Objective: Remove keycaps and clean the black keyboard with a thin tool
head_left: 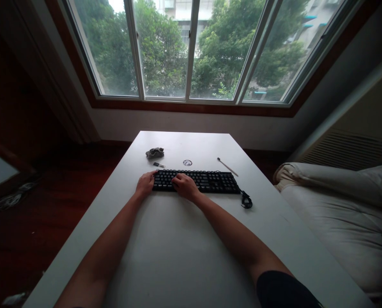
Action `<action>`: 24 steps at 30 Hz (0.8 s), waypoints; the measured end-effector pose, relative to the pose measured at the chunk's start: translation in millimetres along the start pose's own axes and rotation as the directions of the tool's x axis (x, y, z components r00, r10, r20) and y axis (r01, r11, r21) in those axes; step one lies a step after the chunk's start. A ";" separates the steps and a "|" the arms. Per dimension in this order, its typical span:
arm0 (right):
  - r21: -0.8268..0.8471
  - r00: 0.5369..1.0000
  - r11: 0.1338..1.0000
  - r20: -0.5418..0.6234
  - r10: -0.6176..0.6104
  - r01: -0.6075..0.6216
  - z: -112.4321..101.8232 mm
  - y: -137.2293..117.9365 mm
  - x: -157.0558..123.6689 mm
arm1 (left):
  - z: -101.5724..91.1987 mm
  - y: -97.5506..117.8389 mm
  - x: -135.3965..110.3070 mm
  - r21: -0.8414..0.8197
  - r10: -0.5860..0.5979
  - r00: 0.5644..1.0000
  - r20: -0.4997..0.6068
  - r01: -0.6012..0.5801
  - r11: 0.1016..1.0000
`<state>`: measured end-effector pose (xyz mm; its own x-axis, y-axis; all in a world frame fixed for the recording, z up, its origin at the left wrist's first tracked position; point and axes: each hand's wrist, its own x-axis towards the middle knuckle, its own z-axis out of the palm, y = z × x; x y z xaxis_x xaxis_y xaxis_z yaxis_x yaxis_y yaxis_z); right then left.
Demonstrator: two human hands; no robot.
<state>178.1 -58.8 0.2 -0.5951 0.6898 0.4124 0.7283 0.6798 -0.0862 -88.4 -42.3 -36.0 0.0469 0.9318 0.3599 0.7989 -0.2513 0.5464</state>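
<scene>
A black keyboard (207,181) lies across the far middle of a white table (178,248). My left hand (145,184) wraps its fingers round the keyboard's left end. My right hand (185,186) rests on the keys left of centre, fingers curled down onto them; whether it pinches anything is too small to tell. The keyboard's cable (246,200) lies coiled at its right end.
Behind the keyboard lie a crumpled grey cloth (155,152), a small dark tool (159,164), a round ring-like mark (187,162) and a thin silver stick (227,167). A white-covered bed (338,205) stands to the right. A large window (191,51) faces the table's far edge.
</scene>
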 end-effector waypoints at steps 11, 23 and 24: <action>-0.070 0.902 0.900 -0.036 0.429 -0.431 -19.0 50.4 -6.6 | -2.2 4.2 -0.8 -0.004 -0.013 1.000 0.000 0.013 1.000; 0.100 0.999 0.995 0.038 -0.019 0.015 -3.8 -2.8 -1.5 | -0.5 4.9 0.0 0.010 -0.005 1.000 0.009 0.005 1.000; 0.107 0.997 0.992 0.030 -0.073 0.070 -1.7 -7.4 -1.3 | -0.2 4.3 0.1 0.011 -0.005 1.000 0.008 0.005 1.000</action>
<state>174.0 -65.1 1.8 -0.6566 0.6452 0.3905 0.6447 0.7489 -0.1535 -85.0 -43.4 -33.5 0.0474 0.9353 0.3508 0.8060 -0.2432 0.5396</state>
